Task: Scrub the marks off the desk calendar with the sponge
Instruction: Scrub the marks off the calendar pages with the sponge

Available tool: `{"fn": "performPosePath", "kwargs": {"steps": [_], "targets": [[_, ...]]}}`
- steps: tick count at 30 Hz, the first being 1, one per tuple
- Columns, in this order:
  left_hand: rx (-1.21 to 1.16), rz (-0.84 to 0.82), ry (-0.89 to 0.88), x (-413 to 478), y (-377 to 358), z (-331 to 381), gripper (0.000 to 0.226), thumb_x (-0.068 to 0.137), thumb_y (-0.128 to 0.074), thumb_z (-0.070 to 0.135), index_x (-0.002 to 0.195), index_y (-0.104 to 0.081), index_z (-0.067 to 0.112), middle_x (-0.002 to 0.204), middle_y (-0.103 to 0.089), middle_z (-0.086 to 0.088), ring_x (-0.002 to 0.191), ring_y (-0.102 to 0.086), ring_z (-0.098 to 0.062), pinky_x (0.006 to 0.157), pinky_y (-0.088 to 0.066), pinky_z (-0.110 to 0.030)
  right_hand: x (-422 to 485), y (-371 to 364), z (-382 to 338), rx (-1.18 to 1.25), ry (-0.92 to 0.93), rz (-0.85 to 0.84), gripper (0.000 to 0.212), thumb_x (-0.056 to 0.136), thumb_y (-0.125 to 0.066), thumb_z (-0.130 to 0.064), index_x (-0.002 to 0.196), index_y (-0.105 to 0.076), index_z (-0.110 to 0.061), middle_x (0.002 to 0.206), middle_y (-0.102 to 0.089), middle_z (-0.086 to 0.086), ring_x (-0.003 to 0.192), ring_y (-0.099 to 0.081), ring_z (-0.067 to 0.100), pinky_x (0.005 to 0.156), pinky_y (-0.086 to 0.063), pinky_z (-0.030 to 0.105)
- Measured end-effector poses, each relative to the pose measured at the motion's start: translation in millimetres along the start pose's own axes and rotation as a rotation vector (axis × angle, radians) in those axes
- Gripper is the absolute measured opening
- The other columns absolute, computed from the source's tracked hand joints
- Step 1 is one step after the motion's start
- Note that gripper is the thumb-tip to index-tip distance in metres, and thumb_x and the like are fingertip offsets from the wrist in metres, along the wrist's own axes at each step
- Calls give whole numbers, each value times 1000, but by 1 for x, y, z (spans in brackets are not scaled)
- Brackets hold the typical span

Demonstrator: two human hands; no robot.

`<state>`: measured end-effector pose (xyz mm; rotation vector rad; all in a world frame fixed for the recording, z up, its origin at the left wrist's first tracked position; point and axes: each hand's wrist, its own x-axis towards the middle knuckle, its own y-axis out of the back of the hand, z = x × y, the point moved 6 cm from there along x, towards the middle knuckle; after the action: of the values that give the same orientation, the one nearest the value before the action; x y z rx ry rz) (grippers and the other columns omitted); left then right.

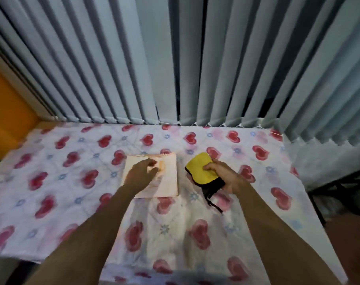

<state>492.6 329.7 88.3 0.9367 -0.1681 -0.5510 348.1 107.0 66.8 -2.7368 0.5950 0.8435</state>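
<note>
A desk calendar lies flat on a cloth printed with red hearts, in front of grey blinds. The person's left hand rests on the calendar, fingers loosely spread. Just right of the calendar, the right hand grips a yellow sponge with a black underside and strap.
</note>
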Motion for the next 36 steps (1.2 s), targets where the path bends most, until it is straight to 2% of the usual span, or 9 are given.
{"fn": "performPosePath", "kwargs": {"steps": [2, 6, 11, 16, 18, 21, 26, 32, 36], "targets": [[146, 5, 68, -4, 20, -57, 49, 91, -57, 40, 134, -51, 17, 139, -55, -7, 126, -52, -27, 104, -37, -36, 11, -17, -5, 7, -9, 67, 25, 87, -57, -13, 112, -61, -13, 90, -71, 9, 73, -69, 22, 63, -55, 28], [352, -116, -10, -4, 23, -119, 99, 81, -45, 71, 153, -9, 15, 162, -12, -6, 149, -12, -23, 119, -4, -47, 36, -41, -23, -399, 60, 285, 34, 89, -52, -14, 121, -50, -3, 110, -62, 17, 97, -60, 30, 86, -50, 41], [492, -268, -190, 6, -5, -143, 133, 56, -23, 96, 150, 16, 10, 157, 23, -9, 148, 16, -28, 117, 9, -52, 56, -105, -28, -887, 198, 476, 41, 92, -42, -15, 132, -35, -8, 113, -60, 30, 97, -59, 41, 77, -44, 41], [541, -233, -261, 5, -13, -163, 130, 63, -41, 88, 151, 2, 4, 161, 1, -15, 149, 0, -33, 118, 0, -53, 67, -174, 11, -1308, 320, 457, 55, 88, -52, -24, 140, -34, -16, 132, -53, 21, 118, -50, 40, 92, -43, 44], [541, -211, -255, 5, -13, -167, 128, 64, -41, 87, 151, -1, 4, 162, -4, -14, 149, -4, -32, 118, -1, -53, 74, -182, 26, -1468, 292, 441, 64, 90, -45, -38, 148, -23, -20, 158, -25, 8, 141, -22, 34, 109, -24, 51], [474, -167, -257, 6, -13, -167, 121, 66, -39, 85, 152, -10, 5, 161, -14, -13, 149, -10, -32, 117, -3, -56, 89, -179, 40, -1426, 197, 452, 71, 93, -26, -56, 152, 1, -28, 163, 6, 2, 148, 6, 32, 114, 2, 60], [440, -78, -264, 3, -14, -165, 116, 65, -32, 83, 149, -24, 4, 156, -28, -14, 145, -24, -34, 116, -10, -59, 92, -190, 37, -1393, 299, 495, 63, 97, -27, -53, 152, -8, -28, 163, -4, 6, 147, -14, 29, 114, -17, 53], [415, -43, -276, 3, -17, -170, 105, 66, -38, 83, 149, -28, 19, 155, -35, -8, 141, -36, -31, 112, -10, -54, 65, -181, 55, -1531, 553, 215, 58, 97, -36, -49, 150, -22, -30, 161, -17, 5, 143, -27, 29, 110, -32, 49], [421, -35, -277, 5, -17, -173, 105, 66, -39, 84, 148, -30, 18, 154, -37, -8, 140, -37, -30, 113, -11, -53, 86, -159, 38, -1515, 431, 326, 59, 98, -35, -44, 151, -17, -27, 162, -10, 4, 143, -25, 29, 111, -29, 47]]}}
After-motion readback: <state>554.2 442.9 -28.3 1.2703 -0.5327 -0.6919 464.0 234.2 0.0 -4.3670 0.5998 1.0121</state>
